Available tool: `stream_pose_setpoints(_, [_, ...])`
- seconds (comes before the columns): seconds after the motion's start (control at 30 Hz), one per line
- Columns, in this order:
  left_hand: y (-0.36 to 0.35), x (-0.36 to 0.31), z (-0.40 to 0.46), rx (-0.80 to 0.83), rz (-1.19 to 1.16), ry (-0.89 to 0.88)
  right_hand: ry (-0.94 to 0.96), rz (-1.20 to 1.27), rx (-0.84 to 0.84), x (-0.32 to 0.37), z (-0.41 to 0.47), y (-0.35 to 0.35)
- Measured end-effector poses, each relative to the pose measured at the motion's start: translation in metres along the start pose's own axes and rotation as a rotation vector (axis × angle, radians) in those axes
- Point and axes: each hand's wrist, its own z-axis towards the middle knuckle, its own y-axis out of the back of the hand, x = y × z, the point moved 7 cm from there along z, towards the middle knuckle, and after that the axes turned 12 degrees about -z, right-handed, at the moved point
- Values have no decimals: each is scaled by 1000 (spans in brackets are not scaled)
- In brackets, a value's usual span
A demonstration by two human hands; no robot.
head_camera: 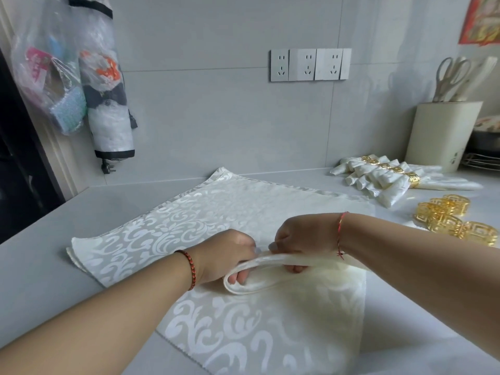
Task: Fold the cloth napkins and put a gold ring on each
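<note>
Two hands, left hand (224, 255) and right hand (303, 239), are curled round a napkin (216, 212) fold mid-counter (54, 212); loose gold rings (454, 220) are seen near right edge.

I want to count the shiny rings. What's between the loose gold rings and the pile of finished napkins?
In the head view, only bare grey countertop separates the loose gold metal rings from the rolled white ringed napkins.

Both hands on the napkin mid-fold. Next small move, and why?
Probably carry the lifted fold forward and lay it flat on the napkin. Both the left hand and right hand pinch that raised edge, which loops up off the cloth, and most of the napkin is still spread open on the counter. The loose rings wait at right, so ringing comes later.
</note>
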Motion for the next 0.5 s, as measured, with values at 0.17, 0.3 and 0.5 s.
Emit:
stream_pose_setpoints(0.17, [-7,-3,9,-3,245,35,8,-202,-52,-8,2,2])
stream_pose_setpoints(0.3, [-12,-9,13,14,334,64,53,-232,-18,-8,-3,-3])
stream_pose_setpoints(0.5, [-9,-19,15,-167,434,-4,65,-267,3,-11,-3,-7])
